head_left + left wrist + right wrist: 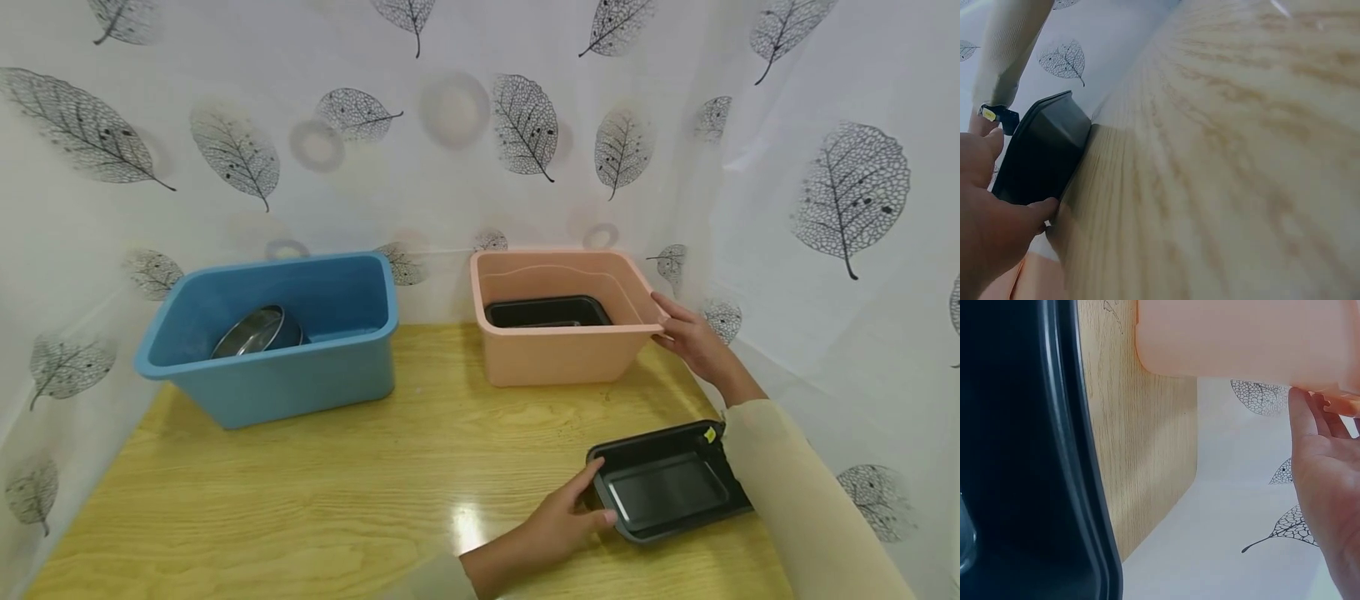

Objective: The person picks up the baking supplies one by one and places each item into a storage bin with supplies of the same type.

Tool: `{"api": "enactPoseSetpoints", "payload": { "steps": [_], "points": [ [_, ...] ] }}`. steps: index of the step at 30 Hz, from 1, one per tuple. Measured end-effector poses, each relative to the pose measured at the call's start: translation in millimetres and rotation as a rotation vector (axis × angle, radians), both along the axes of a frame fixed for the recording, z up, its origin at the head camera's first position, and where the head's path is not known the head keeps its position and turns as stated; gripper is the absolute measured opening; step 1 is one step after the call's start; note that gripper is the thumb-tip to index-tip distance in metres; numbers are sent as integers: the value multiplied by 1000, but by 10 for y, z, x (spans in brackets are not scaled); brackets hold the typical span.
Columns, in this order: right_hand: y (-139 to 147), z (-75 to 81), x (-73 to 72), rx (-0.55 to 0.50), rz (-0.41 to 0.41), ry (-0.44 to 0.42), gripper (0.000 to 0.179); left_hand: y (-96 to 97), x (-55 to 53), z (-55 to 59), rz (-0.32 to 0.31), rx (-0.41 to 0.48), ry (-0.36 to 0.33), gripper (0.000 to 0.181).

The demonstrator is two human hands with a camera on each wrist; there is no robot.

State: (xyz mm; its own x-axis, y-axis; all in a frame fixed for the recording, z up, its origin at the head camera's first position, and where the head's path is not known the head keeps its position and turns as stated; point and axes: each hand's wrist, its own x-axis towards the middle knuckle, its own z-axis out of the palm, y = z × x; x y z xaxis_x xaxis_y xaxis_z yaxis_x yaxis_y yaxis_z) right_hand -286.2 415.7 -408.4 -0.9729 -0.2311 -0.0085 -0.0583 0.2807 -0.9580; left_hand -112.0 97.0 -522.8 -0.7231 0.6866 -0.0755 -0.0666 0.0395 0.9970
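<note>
A black rectangular baking pan (pixel 667 492) lies at the front right of the table, partly covered by the right sleeve. My left hand (pixel 558 521) holds the pan's left end, thumb near the front corner and fingers at the rim; the left wrist view shows this hand (pixel 997 212) against the pan's side (pixel 1047 150). At the back right stands a pink plastic bin (pixel 562 357), with a dark pan (pixel 551 312) inside it. My right hand (pixel 697 342) grips the bin's right rim, its fingers around the edge (pixel 1322 419) in the right wrist view.
A blue plastic bin (pixel 300 387) stands at the back left, holding a tilted metal bowl (pixel 258 332). A white leaf-patterned curtain (pixel 457 183) hangs behind and along both sides of the wooden table (pixel 300 492). A small wrist camera with a yellow mark (pixel 710 434) sits by the right sleeve.
</note>
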Motion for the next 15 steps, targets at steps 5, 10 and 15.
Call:
{"api": "enactPoseSetpoints", "payload": {
  "steps": [5, 10, 15],
  "points": [
    [6, -4, 1, 1, -2, -7, 62, 75, 20, 0, -3, 6, -30, 72],
    [4, 11, 12, -4, -14, -23, 61, 153, 25, 0, 25, -80, -11, 72],
    [-5, 37, 20, -5, -4, -31, 62, 190, 14, -1, 31, -99, 4, 75]
  ]
}}
